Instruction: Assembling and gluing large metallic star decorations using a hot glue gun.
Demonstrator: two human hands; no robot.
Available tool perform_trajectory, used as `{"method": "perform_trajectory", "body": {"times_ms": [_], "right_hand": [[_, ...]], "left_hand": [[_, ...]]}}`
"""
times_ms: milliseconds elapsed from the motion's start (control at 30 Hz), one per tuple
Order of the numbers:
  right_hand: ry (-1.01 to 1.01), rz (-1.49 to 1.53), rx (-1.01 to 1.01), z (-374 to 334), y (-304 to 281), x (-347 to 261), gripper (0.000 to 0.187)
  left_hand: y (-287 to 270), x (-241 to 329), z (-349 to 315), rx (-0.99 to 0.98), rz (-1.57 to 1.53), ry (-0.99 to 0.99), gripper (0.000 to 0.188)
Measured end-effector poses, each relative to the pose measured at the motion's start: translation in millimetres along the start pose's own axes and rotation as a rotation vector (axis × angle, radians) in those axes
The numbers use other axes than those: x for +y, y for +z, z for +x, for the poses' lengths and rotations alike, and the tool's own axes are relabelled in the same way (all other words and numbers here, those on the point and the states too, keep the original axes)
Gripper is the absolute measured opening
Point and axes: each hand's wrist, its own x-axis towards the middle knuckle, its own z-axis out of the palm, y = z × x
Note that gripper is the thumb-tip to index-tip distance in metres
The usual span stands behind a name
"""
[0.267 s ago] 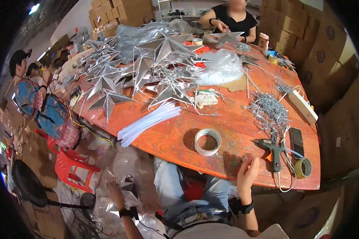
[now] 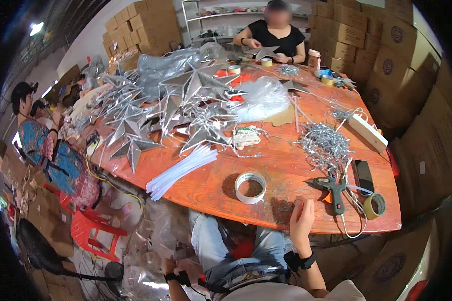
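My right hand (image 2: 302, 216) is raised at the table's near edge. Its fingers are loosely bent and nothing shows in them. Closest to it are a black and orange glue gun (image 2: 330, 191) with a glue stick in its back, and a roll of pale tape (image 2: 250, 188). Down beside my left leg, my left hand (image 2: 168, 264) is low among clear plastic bags (image 2: 153, 241); its fingers are too dark and small to read. On the table, silver stars (image 2: 193, 85) are heaped, with a bundle of translucent glue sticks (image 2: 182, 171) in front.
Silver tinsel (image 2: 324, 143), a phone (image 2: 362, 176), a yellowish tape roll (image 2: 374, 206) and a white power strip (image 2: 367, 132) lie right. A co-worker (image 2: 273, 37) across the table holds a star. Left are a red stool (image 2: 96, 233) and another person (image 2: 55, 145). Cardboard boxes (image 2: 351, 32) stand behind.
My left hand has drawn right, closer to my leg, away from the silver star seen in the plastic bag. My right hand stays by the table edge. The view has tilted up slightly.
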Motion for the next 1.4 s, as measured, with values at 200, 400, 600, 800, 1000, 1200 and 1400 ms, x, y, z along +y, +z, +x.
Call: {"method": "perform_trajectory", "body": {"times_ms": [200,400,600,800,1000,1200,1400], "right_hand": [[0.074,-0.010,0.039,0.2,-6.8,11.4,0.009],[0.014,-0.033,0.043,3.3,-5.5,8.8,0.010],[0.009,-0.065,0.049,1.9,-4.8,9.4,0.010],[-0.059,-0.013,0.036,0.4,-5.4,7.1,0.011],[-0.024,-0.012,0.002,4.7,-4.6,6.5,0.011],[-0.049,0.009,0.011,1.9,-5.5,9.0,0.013],[0.027,0.042,-0.020,-3.4,-8.7,10.8,0.016]], "left_hand": [[17.7,49.5,-31.1,0.275,-0.347,0.065,0.036],[2.7,27.5,-25.7,0.290,-0.315,0.036,0.033],[-20.2,13.7,-11.6,0.308,-0.300,-0.005,0.031],[-28.5,-13.6,-22.3,0.307,-0.287,-0.082,0.030],[-55.4,-40.6,-38.6,0.300,-0.269,-0.158,0.029],[-104.8,-35.3,-31.1,0.391,-0.281,-0.272,0.027],[-169.5,19.4,-55.0,0.791,-0.419,-0.625,0.014]]}}
